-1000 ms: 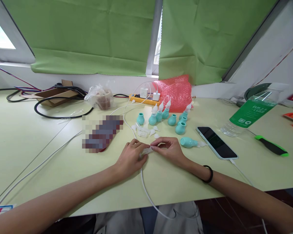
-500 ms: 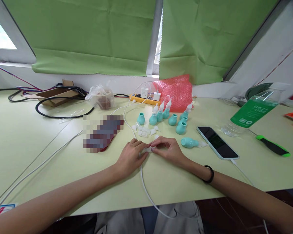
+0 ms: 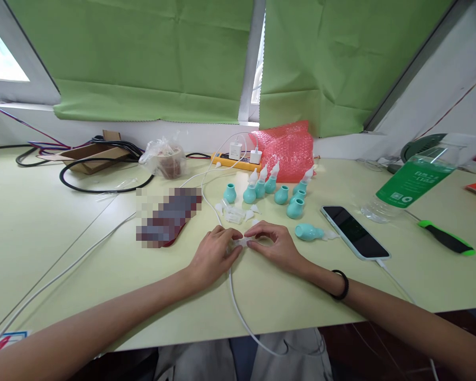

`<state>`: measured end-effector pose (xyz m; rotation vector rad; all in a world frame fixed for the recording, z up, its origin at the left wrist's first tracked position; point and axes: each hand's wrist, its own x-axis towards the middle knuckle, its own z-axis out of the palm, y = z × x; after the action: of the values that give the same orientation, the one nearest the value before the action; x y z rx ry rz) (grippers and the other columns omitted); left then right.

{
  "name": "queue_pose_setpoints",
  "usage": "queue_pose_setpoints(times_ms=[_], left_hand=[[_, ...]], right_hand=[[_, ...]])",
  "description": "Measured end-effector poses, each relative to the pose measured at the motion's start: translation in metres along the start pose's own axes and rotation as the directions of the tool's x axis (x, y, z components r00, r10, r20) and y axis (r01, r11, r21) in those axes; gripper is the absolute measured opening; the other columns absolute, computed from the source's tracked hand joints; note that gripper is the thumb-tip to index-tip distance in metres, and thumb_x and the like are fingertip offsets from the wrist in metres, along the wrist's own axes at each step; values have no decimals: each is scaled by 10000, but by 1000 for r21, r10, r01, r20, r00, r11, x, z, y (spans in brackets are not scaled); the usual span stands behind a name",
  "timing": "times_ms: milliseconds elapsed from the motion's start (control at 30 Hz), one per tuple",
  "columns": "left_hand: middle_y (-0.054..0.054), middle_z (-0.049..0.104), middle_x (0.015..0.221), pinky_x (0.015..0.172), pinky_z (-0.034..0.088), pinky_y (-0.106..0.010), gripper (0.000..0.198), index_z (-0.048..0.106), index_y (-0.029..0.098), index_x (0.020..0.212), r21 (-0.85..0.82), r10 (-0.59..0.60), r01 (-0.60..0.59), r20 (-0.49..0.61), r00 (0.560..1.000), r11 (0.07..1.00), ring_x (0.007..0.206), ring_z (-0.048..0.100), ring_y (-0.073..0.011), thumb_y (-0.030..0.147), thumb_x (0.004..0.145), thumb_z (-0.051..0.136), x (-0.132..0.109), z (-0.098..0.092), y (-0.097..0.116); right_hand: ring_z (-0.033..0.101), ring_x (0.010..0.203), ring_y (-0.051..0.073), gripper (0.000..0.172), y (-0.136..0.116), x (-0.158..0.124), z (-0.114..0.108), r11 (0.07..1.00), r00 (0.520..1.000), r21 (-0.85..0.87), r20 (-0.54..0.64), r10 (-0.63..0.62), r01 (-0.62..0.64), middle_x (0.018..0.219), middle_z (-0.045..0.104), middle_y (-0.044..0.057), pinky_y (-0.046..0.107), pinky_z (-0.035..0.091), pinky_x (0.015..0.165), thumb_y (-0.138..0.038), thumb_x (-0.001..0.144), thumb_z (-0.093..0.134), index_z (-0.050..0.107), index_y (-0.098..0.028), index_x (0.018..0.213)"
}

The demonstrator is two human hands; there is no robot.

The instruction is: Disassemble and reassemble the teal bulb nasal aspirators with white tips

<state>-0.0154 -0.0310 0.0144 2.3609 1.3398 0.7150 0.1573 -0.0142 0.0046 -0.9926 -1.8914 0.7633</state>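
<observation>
Between the fingertips of both hands is a small translucent plastic piece (image 3: 244,242), partly hidden by the fingers. My left hand (image 3: 216,251) grips its left end, the thumb below. My right hand (image 3: 275,243) pinches the right end between thumb and fingers. Just beyond them lie clear plastic parts (image 3: 235,214) and small white tips (image 3: 254,208). Several teal rubber bulbs (image 3: 295,208) stand behind, some topped with clear pointed nozzles (image 3: 263,172). One teal bulb (image 3: 309,232) lies on its side right of my right hand, a clear nozzle on it.
A charging phone (image 3: 355,231), a green-labelled bottle (image 3: 412,180) and a green-and-black handle (image 3: 446,238) are on the right. A blurred dark red object (image 3: 168,217) lies left. A white cable (image 3: 238,304) runs under my hands. A power strip (image 3: 238,161) and red bubble-wrap bag (image 3: 289,151) sit behind.
My hands stay almost in place, with a slight shift of the fingers around the plastic piece. The whole view has moved very slightly.
</observation>
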Motion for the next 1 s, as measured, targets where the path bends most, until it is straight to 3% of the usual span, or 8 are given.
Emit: queue_pose_setpoints(times_ms=[367, 1000], left_hand=[[-30, 598, 879, 746, 423, -346, 137, 530, 184, 896, 7, 26, -26, -13, 1000, 1000, 881, 498, -201, 229, 794, 450, 0, 3, -4], [-30, 604, 884, 744, 419, -346, 140, 532, 188, 889, 21, 30, -30, 2, 1000, 999, 869, 497, -201, 239, 800, 436, 0, 3, -2]], right_hand=[[528, 649, 121, 113, -1, 0, 2, 996, 996, -9, 3, -89, 89, 713, 587, 25, 246, 438, 574, -119, 646, 589, 637, -181, 727], [565, 642, 118, 97, -2, -2, 1, 947, 947, -96, -69, -314, 307, 692, 602, 25, 254, 472, 594, -126, 691, 576, 640, -190, 725]])
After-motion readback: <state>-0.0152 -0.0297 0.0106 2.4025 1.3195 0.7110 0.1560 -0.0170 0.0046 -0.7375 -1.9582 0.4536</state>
